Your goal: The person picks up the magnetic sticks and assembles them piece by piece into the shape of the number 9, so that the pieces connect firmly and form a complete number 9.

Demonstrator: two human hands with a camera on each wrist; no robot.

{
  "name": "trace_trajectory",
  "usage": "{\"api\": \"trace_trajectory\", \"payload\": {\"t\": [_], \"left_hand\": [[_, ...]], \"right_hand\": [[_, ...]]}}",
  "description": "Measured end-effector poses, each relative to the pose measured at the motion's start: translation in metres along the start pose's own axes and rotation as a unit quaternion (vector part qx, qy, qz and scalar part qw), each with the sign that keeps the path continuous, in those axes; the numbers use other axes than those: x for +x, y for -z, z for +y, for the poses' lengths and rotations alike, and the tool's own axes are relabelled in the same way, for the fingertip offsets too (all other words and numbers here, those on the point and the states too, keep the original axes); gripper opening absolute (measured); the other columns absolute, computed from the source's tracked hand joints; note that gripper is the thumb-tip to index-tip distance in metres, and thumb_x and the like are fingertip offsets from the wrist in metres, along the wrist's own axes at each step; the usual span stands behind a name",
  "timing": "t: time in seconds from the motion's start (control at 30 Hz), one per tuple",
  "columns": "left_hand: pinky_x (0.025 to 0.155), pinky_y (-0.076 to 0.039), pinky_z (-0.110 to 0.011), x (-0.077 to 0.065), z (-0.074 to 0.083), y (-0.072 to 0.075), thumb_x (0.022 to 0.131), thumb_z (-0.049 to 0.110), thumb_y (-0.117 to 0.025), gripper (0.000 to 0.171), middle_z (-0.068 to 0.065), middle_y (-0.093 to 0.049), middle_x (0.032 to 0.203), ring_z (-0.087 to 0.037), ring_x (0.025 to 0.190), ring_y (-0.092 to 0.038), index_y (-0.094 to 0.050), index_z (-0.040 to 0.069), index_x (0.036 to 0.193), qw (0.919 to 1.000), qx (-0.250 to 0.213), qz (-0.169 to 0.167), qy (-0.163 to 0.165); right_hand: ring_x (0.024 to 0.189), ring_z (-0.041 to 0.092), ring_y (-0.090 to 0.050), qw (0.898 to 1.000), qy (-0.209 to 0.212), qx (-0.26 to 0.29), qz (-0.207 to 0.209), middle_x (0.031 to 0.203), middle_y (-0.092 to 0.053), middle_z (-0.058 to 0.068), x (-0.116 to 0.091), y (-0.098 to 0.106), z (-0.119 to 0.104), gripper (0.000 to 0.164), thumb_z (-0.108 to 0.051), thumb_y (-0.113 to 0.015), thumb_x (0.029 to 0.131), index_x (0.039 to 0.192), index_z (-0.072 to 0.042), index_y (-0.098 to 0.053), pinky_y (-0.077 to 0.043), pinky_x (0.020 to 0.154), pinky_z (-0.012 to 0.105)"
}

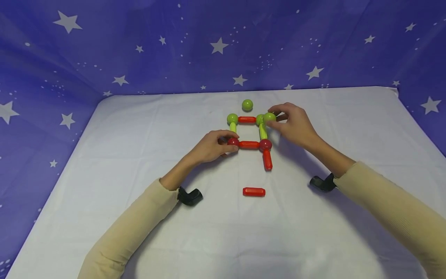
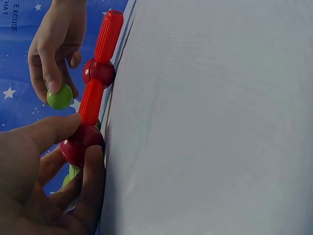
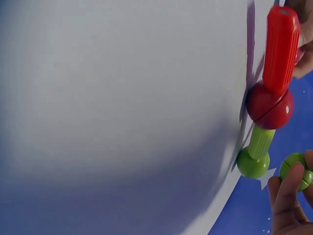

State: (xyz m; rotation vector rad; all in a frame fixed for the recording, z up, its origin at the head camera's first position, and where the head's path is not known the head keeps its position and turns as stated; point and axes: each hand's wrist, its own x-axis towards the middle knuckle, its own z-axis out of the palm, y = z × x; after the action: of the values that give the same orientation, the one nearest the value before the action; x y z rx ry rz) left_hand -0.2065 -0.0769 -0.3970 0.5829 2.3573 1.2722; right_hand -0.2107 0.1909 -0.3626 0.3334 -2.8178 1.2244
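A square of red and green rods joined by balls lies on the white table. My left hand [image 1: 211,146] pinches the red ball [image 2: 80,147] at its near left corner between fingers and thumb. In my right hand [image 1: 295,123] is a green ball [image 3: 295,170], held by the fingertips above the tabletop, close beside the green ball at the far right corner. From the near right red ball [image 1: 265,145] a red rod [image 1: 267,160] sticks out toward me. Another red rod [image 1: 249,145] links the two red balls, and a green rod [image 1: 263,131] forms the right side.
A loose green ball [image 1: 247,105] sits just beyond the square. Nearer to me lies a loose red rod [image 1: 254,192]. Black wrist-worn pieces [image 1: 189,197] stick out from both sleeves. Behind the white-covered table [image 1: 167,236] hangs a blue cloth with stars [image 1: 195,46].
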Motion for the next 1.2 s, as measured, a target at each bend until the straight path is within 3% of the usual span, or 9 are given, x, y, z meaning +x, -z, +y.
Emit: {"api": "trace_trajectory", "payload": {"t": [0.17,0.37,0.6,0.83,1.2], "left_hand": [[0.069,-0.056,-0.030,0.000,0.000,0.000,0.091,0.019,-0.072,0.038,-0.006,-0.062,0.111,-0.020,0.085,-0.062,-0.064,0.010,0.127,1.0000,0.002,0.001,0.003],[0.069,-0.056,-0.030,-0.001,0.001,0.000,0.091,0.018,-0.072,0.037,-0.007,-0.062,0.110,-0.020,0.084,-0.062,-0.064,0.010,0.127,1.0000,0.002,0.002,0.007],[0.068,-0.057,-0.030,-0.001,0.000,-0.001,0.091,0.017,-0.071,0.037,-0.007,-0.062,0.110,-0.021,0.085,-0.062,-0.064,0.009,0.126,1.0000,-0.002,0.002,0.003],[0.068,-0.056,-0.030,0.000,0.000,-0.001,0.092,0.018,-0.071,0.037,-0.007,-0.062,0.110,-0.021,0.085,-0.062,-0.064,0.009,0.127,1.0000,0.004,0.002,0.003],[0.069,-0.056,-0.030,0.000,0.001,-0.001,0.091,0.019,-0.072,0.037,-0.006,-0.062,0.110,-0.020,0.086,-0.062,-0.064,0.010,0.127,1.0000,0.007,0.005,0.005]], "right_hand": [[0.104,0.032,-0.064,1.000,-0.004,0.010,0.004,0.115,-0.061,0.013,-0.011,-0.001,-0.001,0.033,-0.011,-0.072,0.088,0.119,0.000,-0.065,-0.055,0.071,0.032],[0.105,0.032,-0.064,1.000,-0.007,0.020,0.004,0.116,-0.062,0.011,-0.028,-0.002,-0.006,0.032,-0.012,-0.072,0.089,0.117,-0.001,-0.063,-0.053,0.082,0.045],[0.101,0.029,-0.066,0.999,0.012,0.033,-0.020,0.113,-0.065,0.008,-0.054,-0.001,-0.008,0.028,-0.017,-0.073,0.089,0.113,-0.005,-0.065,-0.053,0.066,0.032],[0.095,0.021,-0.064,0.998,0.033,0.014,-0.049,0.106,-0.068,0.002,-0.080,-0.004,-0.010,0.023,-0.011,-0.075,0.086,0.108,-0.010,-0.069,-0.054,0.071,0.040],[0.092,0.020,-0.068,0.993,0.061,0.044,-0.091,0.101,-0.068,-0.001,-0.107,-0.007,-0.010,0.028,-0.003,-0.081,0.079,0.105,-0.009,-0.070,-0.058,0.074,0.032]]}}
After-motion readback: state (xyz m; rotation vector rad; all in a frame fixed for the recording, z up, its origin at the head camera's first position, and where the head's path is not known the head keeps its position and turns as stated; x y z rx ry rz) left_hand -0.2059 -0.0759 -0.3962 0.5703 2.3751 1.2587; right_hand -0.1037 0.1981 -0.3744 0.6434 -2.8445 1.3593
